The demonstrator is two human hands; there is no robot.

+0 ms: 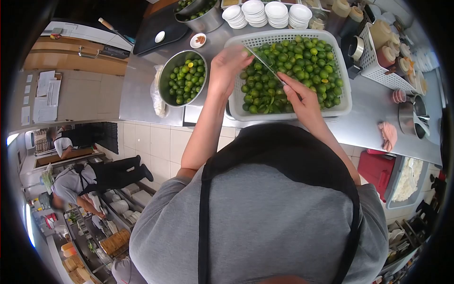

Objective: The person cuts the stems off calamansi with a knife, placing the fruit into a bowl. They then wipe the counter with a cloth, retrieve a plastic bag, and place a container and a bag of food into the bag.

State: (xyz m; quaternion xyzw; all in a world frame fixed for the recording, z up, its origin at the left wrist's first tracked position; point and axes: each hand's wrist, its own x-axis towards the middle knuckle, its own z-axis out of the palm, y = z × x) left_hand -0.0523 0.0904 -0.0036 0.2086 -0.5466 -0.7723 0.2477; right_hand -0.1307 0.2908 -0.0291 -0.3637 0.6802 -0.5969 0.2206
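My right hand is closed around the handle of a knife, its blade pointing up and left over the basket. My left hand is raised at the basket's left rim, near the knife tip; motion smears its fingers, so I cannot see whether they hold anything. Below both hands, small green limes fill the white perforated basket, a few leaves among them. Left of my left forearm, a steel pot holds more small limes, one or two showing a yellow-orange patch.
Stacks of small white dishes line the back. A small bowl stands near a black tray. At right are a crate of bottles, a pink cloth and a steel container. Co-workers stand at the left.
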